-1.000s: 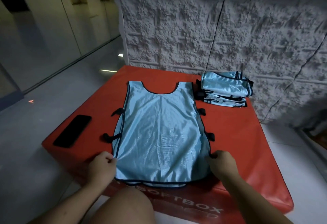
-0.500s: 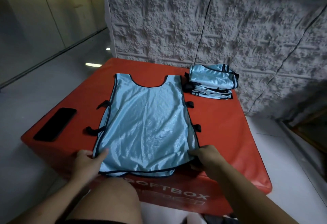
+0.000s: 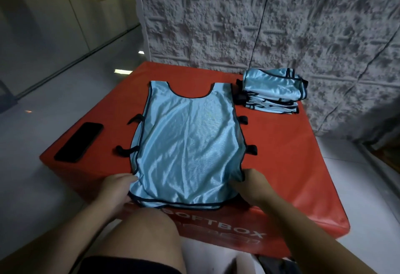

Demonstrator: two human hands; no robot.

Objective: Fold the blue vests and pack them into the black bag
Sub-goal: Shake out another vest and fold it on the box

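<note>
Rough grey textured wall [image 3: 281, 24] behind, pale glossy floor [image 3: 65, 91] all around, dim light. Red padded box [image 3: 292, 154] lettered "SOFTBOX" on its near face, pushed against the wall and serving as the desk.

Spread flat on its top, neck hole toward the wall: light blue vest [image 3: 190, 139] with dark trim, black side tabs sticking out on both edges, hem lapping over the near edge of the box. Stacked at the far right corner, just beside the vest's shoulder and close to the wall: pile of folded blue vests [image 3: 272, 91], top one bulging. No bag in view.

Black phone [image 3: 79, 141] lying face up near the left edge, well apart from the vest.

Left hand [image 3: 114, 189] at the vest's near left corner, fingers [image 3: 129, 179] curled and pinching the trimmed edge. Right hand [image 3: 251, 185] at the near right corner, fingers tucked under the fabric and gripping it, cloth bunched slightly there. Bare knee [image 3: 147, 234] low in the middle, in front of the box's near face and hiding part of the lettering.
</note>
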